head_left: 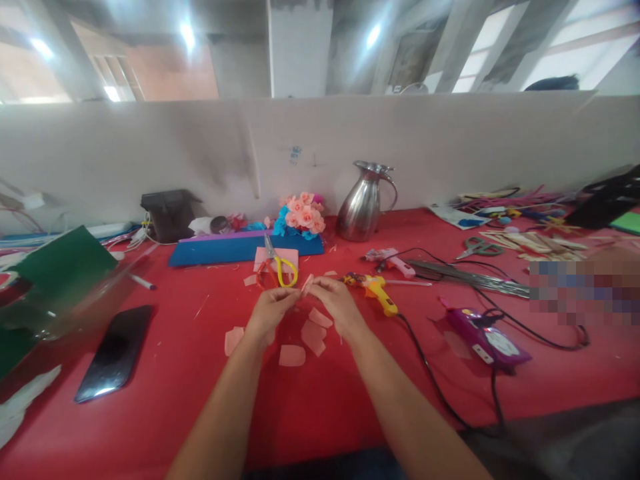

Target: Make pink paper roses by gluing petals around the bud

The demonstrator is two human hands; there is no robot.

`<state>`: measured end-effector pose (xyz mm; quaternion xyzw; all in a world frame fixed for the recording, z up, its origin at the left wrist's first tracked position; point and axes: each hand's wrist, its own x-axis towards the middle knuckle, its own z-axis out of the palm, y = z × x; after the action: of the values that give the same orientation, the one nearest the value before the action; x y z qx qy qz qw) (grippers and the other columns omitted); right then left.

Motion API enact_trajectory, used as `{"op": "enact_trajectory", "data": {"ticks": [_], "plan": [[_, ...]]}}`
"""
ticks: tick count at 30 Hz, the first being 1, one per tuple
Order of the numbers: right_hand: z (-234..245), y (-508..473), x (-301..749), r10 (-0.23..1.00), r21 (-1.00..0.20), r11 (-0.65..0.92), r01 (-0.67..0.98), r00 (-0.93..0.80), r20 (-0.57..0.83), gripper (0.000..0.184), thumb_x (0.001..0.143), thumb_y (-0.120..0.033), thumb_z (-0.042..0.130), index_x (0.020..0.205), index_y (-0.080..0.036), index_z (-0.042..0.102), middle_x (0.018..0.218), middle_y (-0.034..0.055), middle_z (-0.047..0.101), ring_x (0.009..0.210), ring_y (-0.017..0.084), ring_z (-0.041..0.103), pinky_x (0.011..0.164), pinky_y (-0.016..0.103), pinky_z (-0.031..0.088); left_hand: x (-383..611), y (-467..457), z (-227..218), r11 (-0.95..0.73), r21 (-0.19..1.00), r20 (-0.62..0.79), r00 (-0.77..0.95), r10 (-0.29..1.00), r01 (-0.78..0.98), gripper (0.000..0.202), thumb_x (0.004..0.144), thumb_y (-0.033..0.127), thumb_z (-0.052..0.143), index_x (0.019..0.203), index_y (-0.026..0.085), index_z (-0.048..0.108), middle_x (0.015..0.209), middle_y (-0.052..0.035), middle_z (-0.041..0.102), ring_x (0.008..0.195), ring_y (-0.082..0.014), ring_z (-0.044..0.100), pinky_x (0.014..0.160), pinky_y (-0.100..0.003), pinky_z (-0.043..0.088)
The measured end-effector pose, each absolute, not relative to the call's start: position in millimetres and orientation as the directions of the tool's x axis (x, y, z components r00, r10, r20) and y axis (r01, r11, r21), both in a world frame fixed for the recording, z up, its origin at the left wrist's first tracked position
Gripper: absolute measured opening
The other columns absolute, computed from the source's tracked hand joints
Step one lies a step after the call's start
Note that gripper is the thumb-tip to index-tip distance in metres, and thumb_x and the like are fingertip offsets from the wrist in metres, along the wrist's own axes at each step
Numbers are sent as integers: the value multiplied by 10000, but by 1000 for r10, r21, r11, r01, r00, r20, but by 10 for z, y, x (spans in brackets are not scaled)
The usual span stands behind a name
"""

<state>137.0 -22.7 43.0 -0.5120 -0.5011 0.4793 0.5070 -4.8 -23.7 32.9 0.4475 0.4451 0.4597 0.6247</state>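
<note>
Scissors [275,259] lie just beyond the hands [273,312], both pinching a pink piece [307,284], yellow glue gun [380,292] rightward.

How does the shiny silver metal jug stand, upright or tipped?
Upright: the jug rests on its broad base, narrow neck above, on the red-covered table.

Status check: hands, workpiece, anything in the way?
Left hand and right hand pinching small pink piece. Loose pink pieces lying nearby. Possible obstacle: scissors just beyond left hand.

Craft workshop, pink cutouts [293,355], glue gun [380,293]
</note>
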Motion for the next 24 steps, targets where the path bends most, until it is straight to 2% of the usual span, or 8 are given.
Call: {"op": "enact_trajectory", "data": {"ticks": [5,12,24], "plan": [[437,-233,1359,998,-998,6,69,60,11,140,637,-294,593,584,-171,635,598,-19,597,626,125,501,649,258,363,-43,-234,303,135,982,-113,159,981,-135,235,638,375,701,697,148,688,607,-5,596,563,-87,472,612,-228,361],[444,-230,1347,997,-995,11,103,76,19,160,640,-314,594,587,-166,620,567,-19,571,604,130,488,601,261,348,-39,-231,271,114,986,-98,133,986,-119,255,638,394,700,689,145,677,601,3,586,567,-92,474,605,-230,356],[416,-221,1358,997,-996,4,84,81,11,129,627,-293,604,586,-171,618,580,-30,573,607,121,485,622,257,347,-25,-215,246,7,999,-1,150,989,-40,236,675,357,663,771,146,707,717,-36,652,659,-125,524,649,-244,381]]}}
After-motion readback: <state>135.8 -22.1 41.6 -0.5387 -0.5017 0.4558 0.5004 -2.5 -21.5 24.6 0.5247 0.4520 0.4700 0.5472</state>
